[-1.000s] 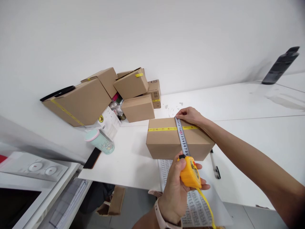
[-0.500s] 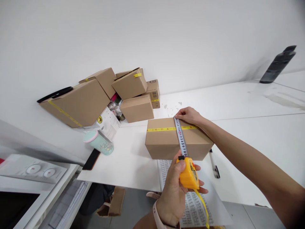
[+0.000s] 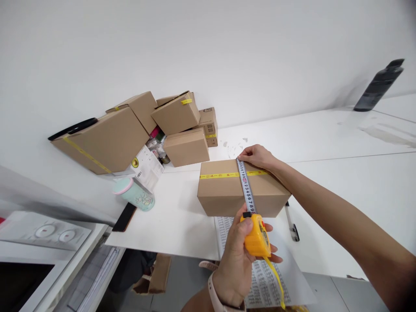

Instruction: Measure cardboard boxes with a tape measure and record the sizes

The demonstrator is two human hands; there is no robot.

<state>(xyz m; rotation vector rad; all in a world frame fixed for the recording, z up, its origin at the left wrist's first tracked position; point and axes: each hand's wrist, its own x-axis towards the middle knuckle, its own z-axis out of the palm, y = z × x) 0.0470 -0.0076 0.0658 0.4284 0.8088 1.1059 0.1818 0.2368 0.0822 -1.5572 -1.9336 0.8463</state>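
Note:
My left hand is closed round a yellow tape measure, thumb near its black button, at the near side of a cardboard box. The metal blade runs out of the case and lies across the top of the box, crossing a strip of yellow printed tape. At the far edge of the box my right hand pinches the blade's end; its fingertips partly hide that end. A yellow strap hangs from the case.
Several cardboard boxes are stacked against the wall at left. Nearer stand a mint tumbler and a white carton. Printed sheets lie under my left hand, a pen right of the box. A dark bottle stands far right.
The view has shifted slightly. Both hands hold the tape measure across the box in nearly the same place, and the blade stays stretched out.

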